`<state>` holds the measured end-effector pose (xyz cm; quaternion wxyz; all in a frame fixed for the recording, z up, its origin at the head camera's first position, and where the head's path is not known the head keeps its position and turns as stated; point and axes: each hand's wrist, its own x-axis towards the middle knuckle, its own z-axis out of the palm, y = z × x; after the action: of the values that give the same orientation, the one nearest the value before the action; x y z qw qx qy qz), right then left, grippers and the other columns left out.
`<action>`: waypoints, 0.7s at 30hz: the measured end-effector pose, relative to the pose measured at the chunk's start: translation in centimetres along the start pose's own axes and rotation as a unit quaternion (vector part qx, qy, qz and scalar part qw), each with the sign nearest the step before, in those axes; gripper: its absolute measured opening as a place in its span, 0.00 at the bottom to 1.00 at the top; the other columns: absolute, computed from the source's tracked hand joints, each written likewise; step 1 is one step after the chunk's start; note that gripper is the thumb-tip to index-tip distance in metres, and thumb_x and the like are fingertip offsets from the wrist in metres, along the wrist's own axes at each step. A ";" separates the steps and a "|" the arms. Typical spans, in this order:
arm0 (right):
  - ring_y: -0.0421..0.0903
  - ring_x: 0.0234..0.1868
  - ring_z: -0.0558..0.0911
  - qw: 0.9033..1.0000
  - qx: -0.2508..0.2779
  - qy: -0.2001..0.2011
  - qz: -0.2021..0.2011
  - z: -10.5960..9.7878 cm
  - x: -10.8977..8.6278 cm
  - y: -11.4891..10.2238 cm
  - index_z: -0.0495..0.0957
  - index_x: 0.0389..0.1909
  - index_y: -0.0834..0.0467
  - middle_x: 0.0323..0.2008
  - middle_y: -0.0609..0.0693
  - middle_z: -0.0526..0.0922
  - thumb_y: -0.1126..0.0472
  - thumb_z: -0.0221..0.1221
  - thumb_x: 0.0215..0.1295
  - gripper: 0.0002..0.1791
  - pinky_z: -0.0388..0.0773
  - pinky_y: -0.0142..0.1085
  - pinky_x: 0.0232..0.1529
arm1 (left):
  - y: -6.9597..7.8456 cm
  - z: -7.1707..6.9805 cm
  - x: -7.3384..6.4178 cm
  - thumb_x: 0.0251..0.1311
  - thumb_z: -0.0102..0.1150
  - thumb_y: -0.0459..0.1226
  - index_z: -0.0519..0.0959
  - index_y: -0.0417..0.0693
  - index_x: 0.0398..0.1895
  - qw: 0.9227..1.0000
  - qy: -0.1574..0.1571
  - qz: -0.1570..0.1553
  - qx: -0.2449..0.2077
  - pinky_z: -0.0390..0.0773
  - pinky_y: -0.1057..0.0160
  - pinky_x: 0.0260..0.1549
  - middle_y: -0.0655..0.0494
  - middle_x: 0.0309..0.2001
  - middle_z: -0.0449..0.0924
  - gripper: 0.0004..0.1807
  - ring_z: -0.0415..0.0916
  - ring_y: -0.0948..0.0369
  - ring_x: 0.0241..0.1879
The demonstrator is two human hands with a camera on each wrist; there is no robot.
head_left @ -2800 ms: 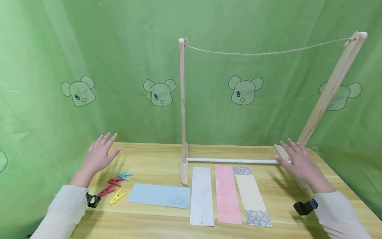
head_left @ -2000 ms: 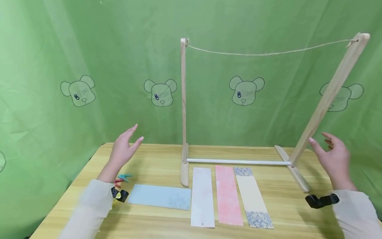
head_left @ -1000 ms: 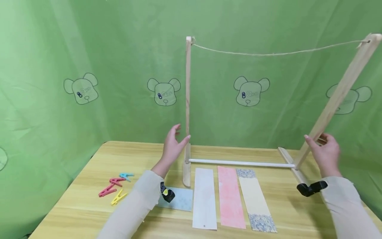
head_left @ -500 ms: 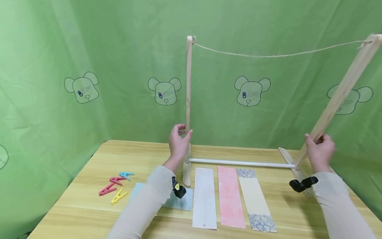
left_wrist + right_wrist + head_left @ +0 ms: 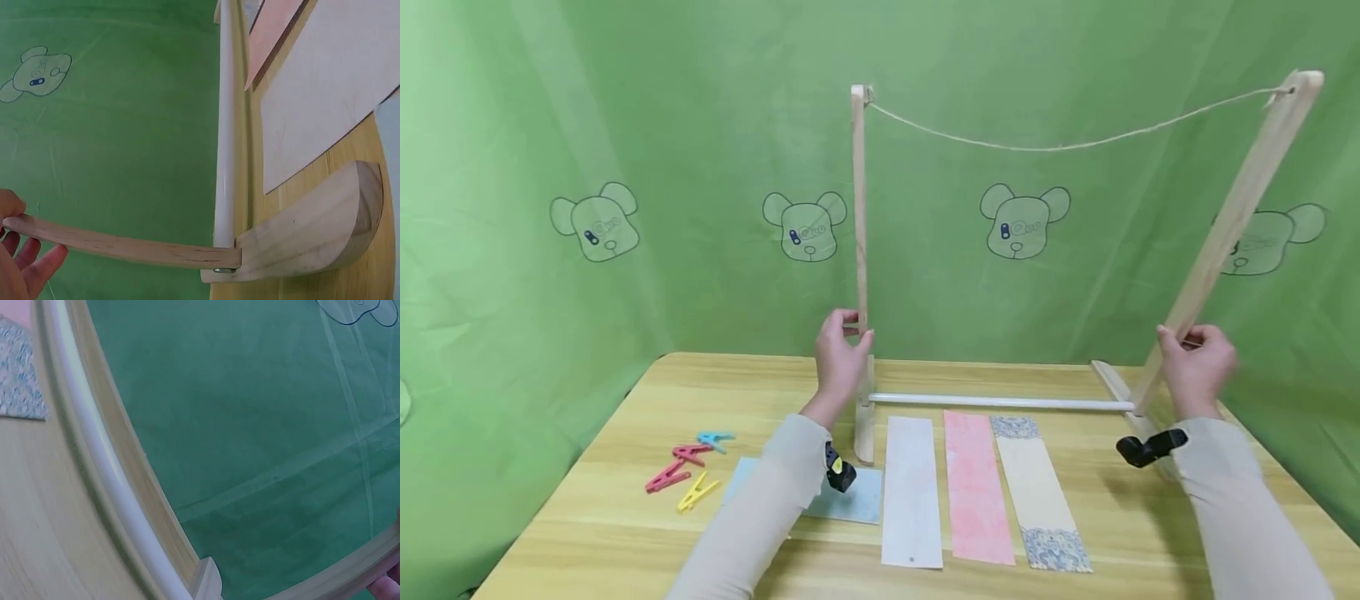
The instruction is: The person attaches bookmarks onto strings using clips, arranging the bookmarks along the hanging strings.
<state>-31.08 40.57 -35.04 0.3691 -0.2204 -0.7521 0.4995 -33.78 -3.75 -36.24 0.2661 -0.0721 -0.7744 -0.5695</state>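
Moved: since 0.5 s ago we shifted the whole rack a bit toward frame left; twine sagged deeper; both hands stayed clamped on the posts.
Left hand point(image 5: 840, 350): fingers + thumb curled round the left post point(image 5: 858, 217), low down, centre of the head view. Left wrist view showed fingertips point(image 5: 39, 272) wrapped on that post at lower left of frame.
Right hand point(image 5: 1195, 367): pinched round the right post point(image 5: 1232, 217) near its base, right of frame. Right wrist view only caught a sliver of finger at the bottom right corner, so grip there read from the head view.
Rack: wooden rack, two posts, white crossbar point(image 5: 1000, 403) low btw them, twine point(image 5: 1060, 143) slack across the top. Feet on the table point(image 5: 760, 392), toward its back edge.
Paper strips: white strip point(image 5: 911, 492), pink strip point(image 5: 976, 487), patterned strip point(image 5: 1039, 492) lay side by side just in front of the crossbar; blue sheet point(image 5: 859, 502) lower centre-left, partly under our left sleeve.
Pegs: coloured clothes pegs point(image 5: 688, 471), lower left of frame, well apart from the rack.
Step in hand: we judged it as positioning/steadying the rack w/ both hands.
Next move calls for: prob. both feet flat and square, then an even release of both posts so nothing tips; slack twine may need the posts eased apart.
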 end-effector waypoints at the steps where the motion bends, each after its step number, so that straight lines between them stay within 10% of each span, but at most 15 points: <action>1: 0.24 0.23 0.69 1.000 0.000 -0.005 0.002 0.1 0.0 0.0 0.69 0.25 0.47 0.21 0.30 0.68 0.60 0.62 0.58 0.11 0.68 0.12 0.26 | -0.1 -0.1 0.0 0.54 0.63 0.29 0.74 0.40 0.46 1.000 0.000 0.004 0.002 0.81 0.69 0.34 0.50 0.46 0.77 0.16 0.77 0.54 0.45; 21: 0.28 0.25 0.68 0.996 -0.066 -0.051 -0.036 2.0 -1.6 -0.5 0.68 0.31 0.53 0.28 0.40 0.70 0.57 0.59 0.62 0.09 0.69 0.13 0.26 | -1.7 -3.3 1.6 0.54 0.63 0.28 0.73 0.37 0.42 0.999 0.011 0.024 0.047 0.82 0.63 0.36 0.47 0.44 0.77 0.13 0.77 0.54 0.42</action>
<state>-31.63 38.03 -35.55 0.3328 -0.1917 -0.8085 0.4460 -34.74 -7.66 -36.19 0.2911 -0.0720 -0.7951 -0.5271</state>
